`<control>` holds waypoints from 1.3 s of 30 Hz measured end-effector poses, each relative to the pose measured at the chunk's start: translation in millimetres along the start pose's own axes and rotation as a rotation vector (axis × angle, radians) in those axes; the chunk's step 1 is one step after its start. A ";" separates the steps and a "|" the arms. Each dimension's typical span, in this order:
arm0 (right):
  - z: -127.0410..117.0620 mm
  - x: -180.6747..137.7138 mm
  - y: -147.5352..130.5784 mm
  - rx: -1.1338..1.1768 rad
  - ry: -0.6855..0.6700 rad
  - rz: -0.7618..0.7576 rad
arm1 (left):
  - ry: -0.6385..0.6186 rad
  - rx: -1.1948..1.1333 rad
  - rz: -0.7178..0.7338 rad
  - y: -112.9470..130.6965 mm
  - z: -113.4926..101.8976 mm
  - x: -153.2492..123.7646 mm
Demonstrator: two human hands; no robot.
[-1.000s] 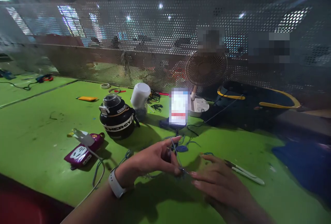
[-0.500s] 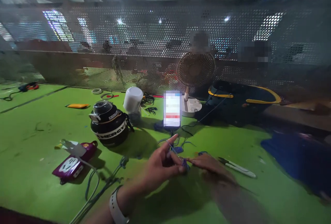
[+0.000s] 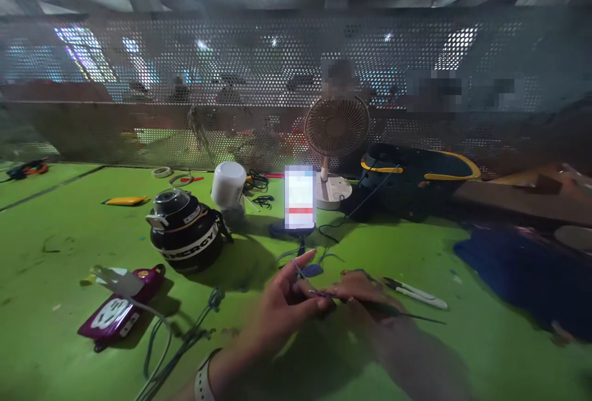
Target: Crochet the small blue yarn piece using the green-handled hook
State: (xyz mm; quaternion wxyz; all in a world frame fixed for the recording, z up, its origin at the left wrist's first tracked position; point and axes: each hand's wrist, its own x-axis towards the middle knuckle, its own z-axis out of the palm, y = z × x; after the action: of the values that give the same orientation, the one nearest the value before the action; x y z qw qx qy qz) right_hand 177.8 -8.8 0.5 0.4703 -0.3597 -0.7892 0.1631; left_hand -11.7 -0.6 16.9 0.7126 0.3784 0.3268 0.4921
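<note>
My left hand [image 3: 289,302] pinches a small bit of blue-purple yarn work [image 3: 319,293] between thumb and fingers. Its index finger points up, with a strand of yarn [image 3: 297,267] looped over it. In my right hand [image 3: 363,293] is a thin crochet hook [image 3: 428,318], its shaft sticking out past the hand to the right. The hook's tip meets the yarn at my left fingertips, too small to make out clearly. Just beyond the hands lies a flat blue oval piece [image 3: 311,270], loose yarn around it. White-handled snips [image 3: 420,296] rest beside my right hand.
A lit phone [image 3: 300,197] stands upright ahead, a fan [image 3: 337,126] behind it. Left are a black jug [image 3: 187,234], a white bottle [image 3: 229,185], a purple power strip [image 3: 115,311] and cords. Dark blue cloth [image 3: 518,277] lies right; a perforated screen [image 3: 259,92] closes the back.
The view has shifted slightly, so the table things sit a little further left. My right hand has moved closer to the left, and the hook now lies flatter at the yarn.
</note>
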 end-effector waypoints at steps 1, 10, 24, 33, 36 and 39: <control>1.2 2.1 -1.3 -0.011 0.018 -0.018 | 0.020 0.007 0.006 -1.2 1.1 0.0; 3.3 17.2 -21.1 0.016 0.217 -0.106 | 0.071 -0.142 0.041 -19.1 6.4 -0.4; 4.2 2.3 1.6 -0.539 0.147 -0.460 | -0.062 -0.132 0.042 -22.2 -2.4 2.3; -13.9 8.7 0.2 -0.249 0.012 -0.465 | -0.178 -0.132 -0.068 -2.3 -8.2 4.6; -13.8 5.7 6.5 -0.146 0.080 -0.405 | -0.106 -0.097 -0.025 5.3 -4.0 2.2; -12.7 5.6 11.4 -0.104 0.056 -0.434 | -0.062 -0.059 -0.001 11.1 -1.8 1.5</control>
State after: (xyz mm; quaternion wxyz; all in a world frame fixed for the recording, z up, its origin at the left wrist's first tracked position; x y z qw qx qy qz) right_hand 191.7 2.0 3.6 0.4968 -0.2096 -0.8422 0.0069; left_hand -17.9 3.8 25.4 0.7334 0.3722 0.2901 0.4894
